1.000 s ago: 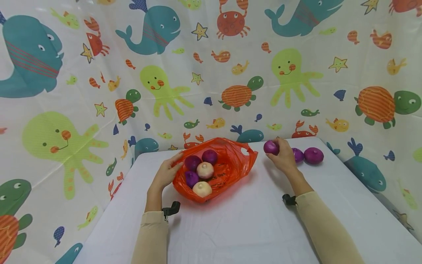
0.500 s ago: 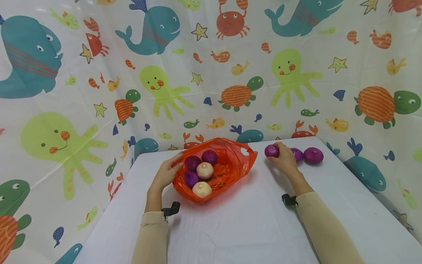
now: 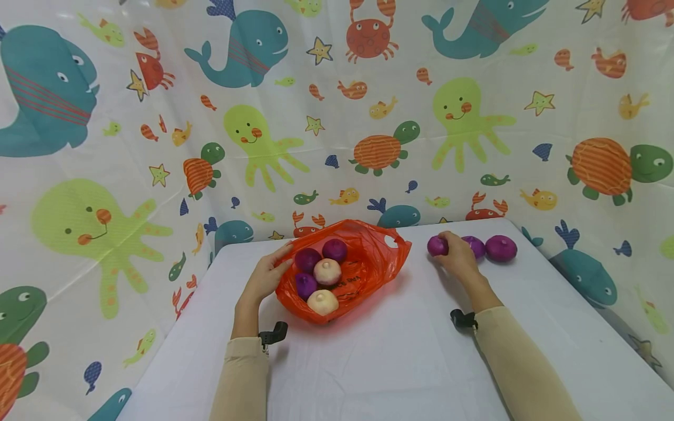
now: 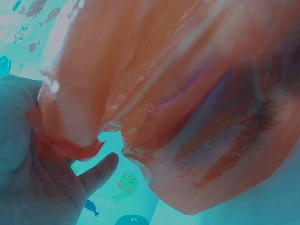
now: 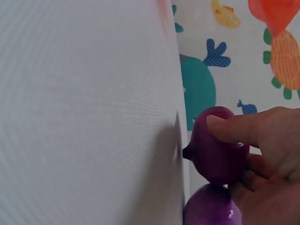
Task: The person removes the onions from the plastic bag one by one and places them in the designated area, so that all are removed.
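Observation:
My left hand [image 3: 265,276] grips the left rim of an orange-red plastic bag [image 3: 376,263], which lies with its mouth spread wide. In the left wrist view the bag's thin film [image 4: 154,108] hangs close in front of the hand [image 4: 56,183]. Inside the bag are several purple and pale onions, among them a cream one [image 3: 323,302]. With thumb and fingers my right hand [image 3: 459,257] holds a purple onion [image 5: 220,145], its pointed end toward the tabletop. Just right of that hand are two more purple onions, one of them partly hidden [image 3: 475,248], the other in full view [image 3: 501,248].
A white cloth covers the table [image 3: 368,368]. Behind it and along the sides hangs a curtain [image 3: 337,117] printed with sea animals. Each wrist wears a small black camera, such as the right one [image 3: 463,319].
My right hand has brought the purple onion slightly down and to the right, closer to the two other onions. The left hand and the bag have stayed in place.

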`<state>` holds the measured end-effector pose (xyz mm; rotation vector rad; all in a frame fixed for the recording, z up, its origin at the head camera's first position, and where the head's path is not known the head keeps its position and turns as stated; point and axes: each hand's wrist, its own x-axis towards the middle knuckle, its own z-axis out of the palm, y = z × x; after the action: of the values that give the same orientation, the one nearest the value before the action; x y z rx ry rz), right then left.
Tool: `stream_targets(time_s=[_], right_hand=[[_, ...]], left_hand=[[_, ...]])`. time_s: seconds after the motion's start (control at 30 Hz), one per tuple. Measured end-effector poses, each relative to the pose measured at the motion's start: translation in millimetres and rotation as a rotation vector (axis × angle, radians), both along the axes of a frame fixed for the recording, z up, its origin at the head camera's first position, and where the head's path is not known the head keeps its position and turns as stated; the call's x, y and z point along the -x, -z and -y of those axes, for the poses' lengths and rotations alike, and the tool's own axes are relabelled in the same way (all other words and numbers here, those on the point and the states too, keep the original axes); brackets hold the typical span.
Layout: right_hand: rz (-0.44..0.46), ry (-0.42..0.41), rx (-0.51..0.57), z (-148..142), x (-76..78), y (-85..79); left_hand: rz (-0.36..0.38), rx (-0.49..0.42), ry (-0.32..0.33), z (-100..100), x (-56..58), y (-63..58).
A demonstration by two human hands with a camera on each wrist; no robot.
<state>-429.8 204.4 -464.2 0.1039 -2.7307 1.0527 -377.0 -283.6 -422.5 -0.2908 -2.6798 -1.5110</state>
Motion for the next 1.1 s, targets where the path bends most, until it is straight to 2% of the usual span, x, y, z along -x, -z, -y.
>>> stream_targets(time_s=[0.17,0.43,1.1], right_hand=[[0.018,0.001,-0.022,-0.6,1.2,-2.4],[-0.004,0.023,-0.044,0.8,2.9,-6.3],[-0.042,0.048,-0.140,4.6,-2.2,0.1]], left_hand=[[-0.012,0.003,0.002,0.3,1.5,-0.6],[-0.028,0.002,0.006,0.7,1.8,-2.9],[-0.016,-0.001,0.004,0.1,-4.7,-1.7]])
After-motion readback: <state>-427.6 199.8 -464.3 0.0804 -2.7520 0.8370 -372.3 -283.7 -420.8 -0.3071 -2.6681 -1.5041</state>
